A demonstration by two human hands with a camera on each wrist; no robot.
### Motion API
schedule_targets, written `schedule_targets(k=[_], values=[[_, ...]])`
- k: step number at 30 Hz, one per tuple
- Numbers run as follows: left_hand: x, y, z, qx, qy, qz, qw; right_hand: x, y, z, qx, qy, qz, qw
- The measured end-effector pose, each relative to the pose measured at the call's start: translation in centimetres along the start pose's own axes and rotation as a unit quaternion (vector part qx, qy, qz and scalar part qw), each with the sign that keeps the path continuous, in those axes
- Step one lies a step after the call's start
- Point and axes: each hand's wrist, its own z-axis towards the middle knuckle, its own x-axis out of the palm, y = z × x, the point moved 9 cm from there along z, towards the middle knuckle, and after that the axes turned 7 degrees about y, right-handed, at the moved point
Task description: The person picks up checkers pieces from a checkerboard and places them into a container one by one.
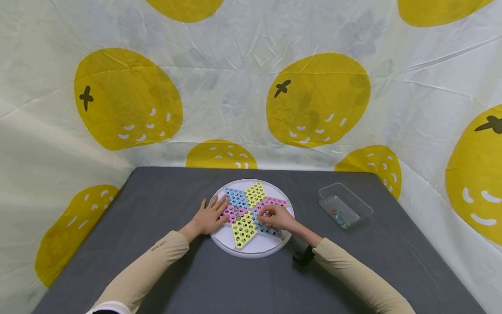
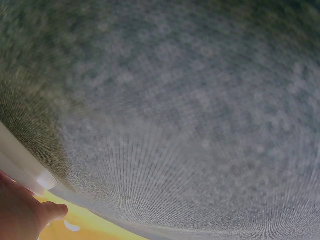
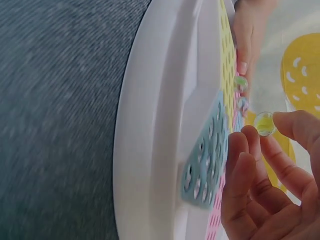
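A round white Chinese checkers board (image 1: 223, 244) lies on the table, its star made of yellow, pink and blue perforated sections. My left hand (image 1: 210, 216) rests flat with spread fingers over the board's left side, on the pink and blue sections. Above the lower right blue section, my right hand (image 1: 277, 216) pinches a clear marble with a yellow-green swirl (image 3: 264, 123) between thumb and fingertip. A greenish marble (image 3: 240, 83) and a pinkish-blue marble (image 3: 243, 104) sit on the star beyond it. Mostly table cloth fills the left wrist view.
To the right of the board stands a clear plastic box (image 1: 358, 209) with several marbles (image 1: 339, 218) in one end. A dark grey cloth (image 1: 168, 274) covers the table. Behind it hangs a white curtain (image 1: 223, 96) with yellow fruit prints.
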Motion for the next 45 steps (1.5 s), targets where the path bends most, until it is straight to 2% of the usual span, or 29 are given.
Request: schedule_targets(k=[14, 21, 30, 45], values=[[-0.1, -0.1, -0.1, 0.01, -0.007, -0.004, 0.9999, -3.8, -2.2, -2.7, 0.012, -0.041, -0.012, 0.999], [-0.3, -0.1, -0.2, 0.008, -0.006, -0.002, 0.9999, -5.7, -3.3, -4.0, 0.04, -0.068, -0.003, 0.997], [0.3, 0.2, 0.1, 0.002, 0.004, -0.008, 1.0, -7.9, -4.0, -5.5, 0.03, -0.087, -0.018, 0.996], [0.0, 0.0, 0.0, 0.007, -0.001, -0.01, 0.9999, -12.4, -6.2, -7.8, 0.054, -0.127, -0.021, 0.99]])
